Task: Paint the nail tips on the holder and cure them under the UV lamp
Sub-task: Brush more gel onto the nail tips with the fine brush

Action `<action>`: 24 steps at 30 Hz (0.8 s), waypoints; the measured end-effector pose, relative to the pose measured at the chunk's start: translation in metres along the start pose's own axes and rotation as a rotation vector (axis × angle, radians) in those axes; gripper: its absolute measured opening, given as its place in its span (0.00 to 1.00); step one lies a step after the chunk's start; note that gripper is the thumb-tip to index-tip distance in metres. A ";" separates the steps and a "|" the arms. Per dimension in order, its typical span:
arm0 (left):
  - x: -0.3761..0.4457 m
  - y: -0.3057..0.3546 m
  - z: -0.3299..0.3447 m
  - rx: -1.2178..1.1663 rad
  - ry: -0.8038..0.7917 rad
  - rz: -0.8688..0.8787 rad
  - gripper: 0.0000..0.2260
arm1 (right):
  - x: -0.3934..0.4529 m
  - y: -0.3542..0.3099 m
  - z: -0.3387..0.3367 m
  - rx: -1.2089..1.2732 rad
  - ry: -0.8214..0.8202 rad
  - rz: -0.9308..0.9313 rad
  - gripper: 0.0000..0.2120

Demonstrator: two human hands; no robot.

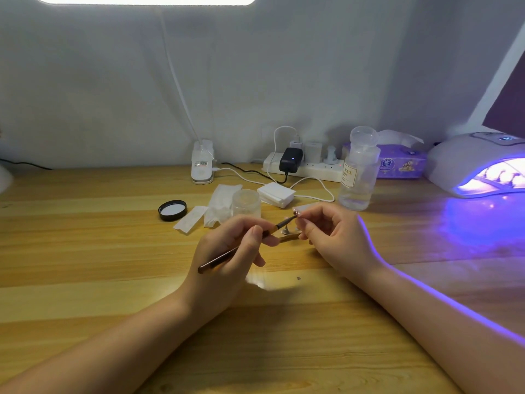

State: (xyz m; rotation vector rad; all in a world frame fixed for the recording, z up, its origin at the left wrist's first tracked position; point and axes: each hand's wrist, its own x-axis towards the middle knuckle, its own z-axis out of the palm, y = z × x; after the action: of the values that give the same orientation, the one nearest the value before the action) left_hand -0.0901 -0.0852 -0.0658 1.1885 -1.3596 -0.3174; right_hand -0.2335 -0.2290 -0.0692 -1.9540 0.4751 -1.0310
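Note:
My left hand (233, 251) grips a thin dark nail brush (218, 257) like a pen, its bristle end pointing up and right. The brush tip touches a small nail tip (296, 213) that my right hand (332, 237) pinches between thumb and fingers, just above the table. Below and between the hands lies the wooden nail tip holder (288, 236) with small pegs on it, partly hidden by my fingers. The white UV lamp (466, 163) glows violet at the far right, its opening facing left.
A clear open jar (246, 203) and its black lid (172, 210) sit behind the hands, with tissues, a cotton pad stack (276, 194), a pump bottle (359, 172), a power strip (304, 167), a desk lamp base (202, 166) and a tissue pack (400, 163).

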 end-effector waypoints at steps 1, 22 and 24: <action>0.000 0.000 0.000 -0.006 -0.003 0.001 0.15 | 0.000 0.000 0.000 -0.001 0.002 -0.001 0.08; 0.001 -0.002 0.001 -0.007 0.032 0.010 0.14 | 0.000 0.000 0.000 -0.037 -0.010 -0.037 0.08; 0.001 -0.002 0.001 -0.010 0.010 0.010 0.14 | 0.000 0.000 0.000 -0.050 -0.002 -0.045 0.08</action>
State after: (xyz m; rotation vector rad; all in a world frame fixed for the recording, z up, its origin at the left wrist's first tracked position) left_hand -0.0898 -0.0867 -0.0667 1.1736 -1.3530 -0.3105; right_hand -0.2336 -0.2292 -0.0690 -2.0179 0.4612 -1.0548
